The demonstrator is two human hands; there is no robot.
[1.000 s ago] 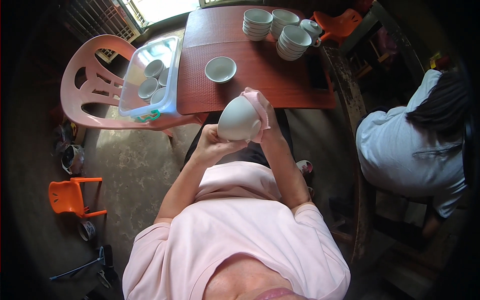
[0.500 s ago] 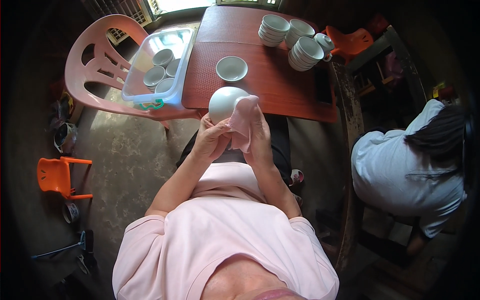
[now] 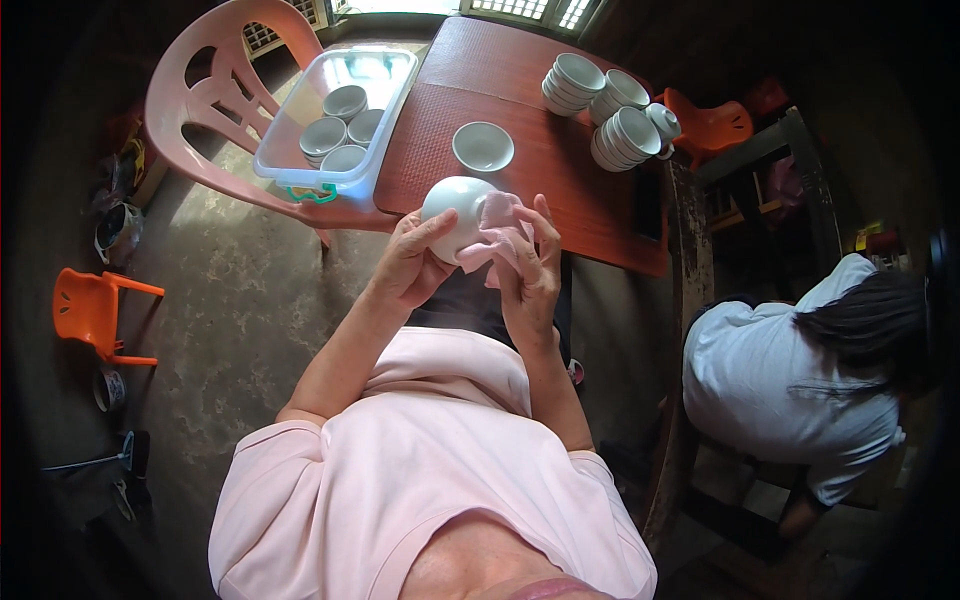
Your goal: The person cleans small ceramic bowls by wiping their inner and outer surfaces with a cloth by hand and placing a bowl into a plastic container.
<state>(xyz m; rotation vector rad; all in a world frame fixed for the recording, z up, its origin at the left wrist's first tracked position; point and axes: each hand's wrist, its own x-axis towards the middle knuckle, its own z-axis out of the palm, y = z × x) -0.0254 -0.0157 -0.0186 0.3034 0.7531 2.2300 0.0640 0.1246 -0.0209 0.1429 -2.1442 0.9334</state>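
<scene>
Between my hands, just before the table's near edge, is a white bowl (image 3: pixel 452 205) turned with its outer side and foot up. My left hand (image 3: pixel 415 255) grips its left side, thumb on the outer wall. A pink cloth (image 3: pixel 490 245) is in my right hand (image 3: pixel 535 265), pressed against the bowl's right side and foot; some of those fingers stick up past the cloth. Another white bowl (image 3: pixel 483 148) stands upright on the red-brown table (image 3: pixel 440 130), a little beyond the held one.
Stacked bowls (image 3: pixel 625 138) and a lidded white cup (image 3: pixel 663 120) stand at the table's far right. A clear plastic bin (image 3: pixel 270 160) with several bowls rests on a pink chair (image 3: pixel 165 110) at left. At right, a person in a white shirt (image 3: pixel 780 370) bends forward beside a dark wooden frame (image 3: pixel 690 230).
My right fingers have spread and the cloth has shifted over the bowl's foot. My left thumb has moved up onto the bowl's wall. The whole view has turned slightly.
</scene>
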